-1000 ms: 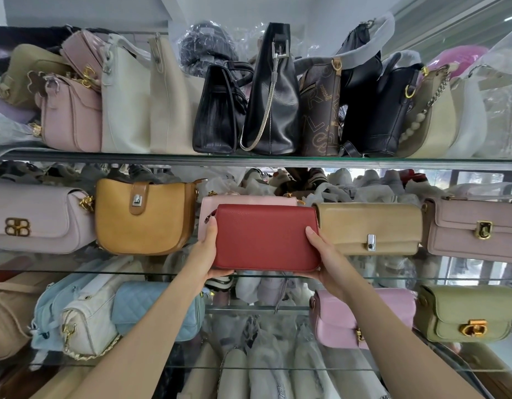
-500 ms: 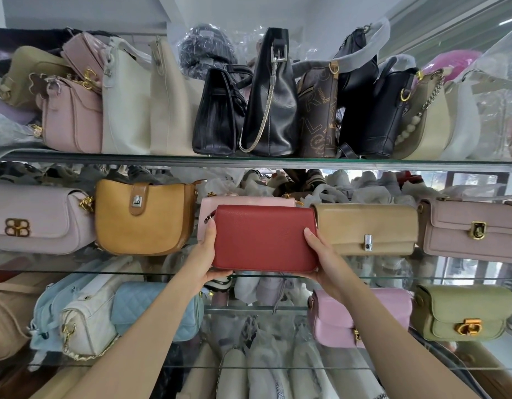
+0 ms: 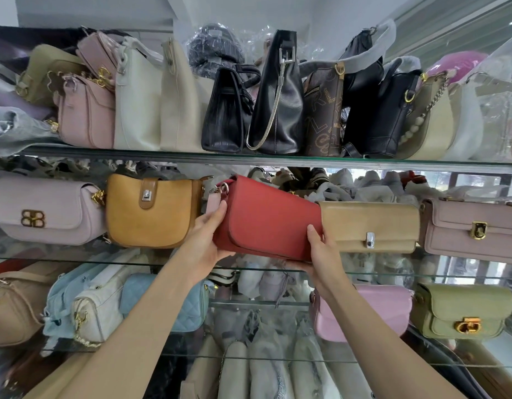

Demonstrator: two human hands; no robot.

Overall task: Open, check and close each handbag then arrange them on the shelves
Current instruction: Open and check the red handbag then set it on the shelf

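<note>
A red flap handbag (image 3: 266, 218) is held between both hands in front of the middle glass shelf (image 3: 76, 259). It is tilted, its left end raised and turned toward me, its flap shut. My left hand (image 3: 204, 240) grips its left end, thumb on the front. My right hand (image 3: 321, 251) grips its lower right corner from below. A pale pink bag (image 3: 213, 201) shows just behind its left end. To its left stands a mustard bag (image 3: 151, 211), to its right a tan clutch (image 3: 370, 227).
The top shelf (image 3: 278, 161) is packed with upright black, cream, pink and brown bags. The middle shelf also holds a lilac bag (image 3: 44, 210) and a mauve bag (image 3: 470, 230). Lower down sit blue, white, pink (image 3: 375, 312) and olive (image 3: 462, 311) bags.
The red bag was level in the row; now it has come forward and tilted, left end up. Both hands have shifted with it.
</note>
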